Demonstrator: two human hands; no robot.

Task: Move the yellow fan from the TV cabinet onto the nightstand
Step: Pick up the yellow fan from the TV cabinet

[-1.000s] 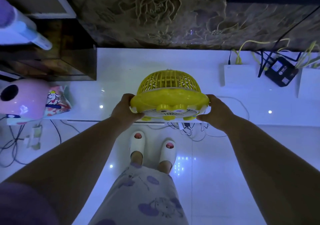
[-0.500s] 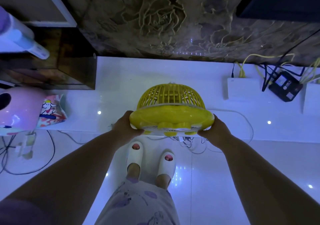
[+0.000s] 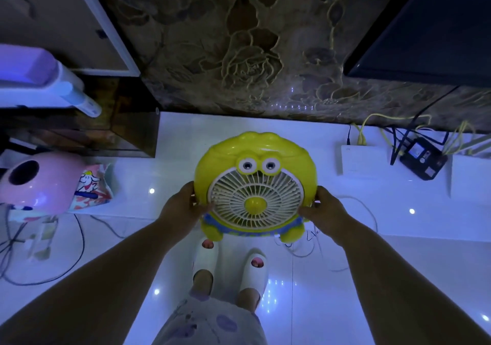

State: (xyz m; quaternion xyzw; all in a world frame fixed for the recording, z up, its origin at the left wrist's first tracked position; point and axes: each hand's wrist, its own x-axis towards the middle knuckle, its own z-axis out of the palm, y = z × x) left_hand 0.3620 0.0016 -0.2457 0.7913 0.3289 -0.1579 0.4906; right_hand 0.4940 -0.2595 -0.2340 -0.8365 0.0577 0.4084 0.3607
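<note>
Head view: one yellow fan point(image 3: 255, 185) with two googly eyes faces up, gripped on its sides by left hand point(image 3: 180, 207) and right hand point(image 3: 325, 211), over the white TV cabinet point(image 3: 186, 142), above two slippers point(image 3: 253, 270).

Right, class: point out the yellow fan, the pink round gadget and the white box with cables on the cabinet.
yellow fan point(image 3: 255, 205): head view, yellow hub of its white grille.
pink round gadget point(image 3: 45, 185): head view, its glossy shell.
white box point(image 3: 364, 160): head view, its flat top.
</note>
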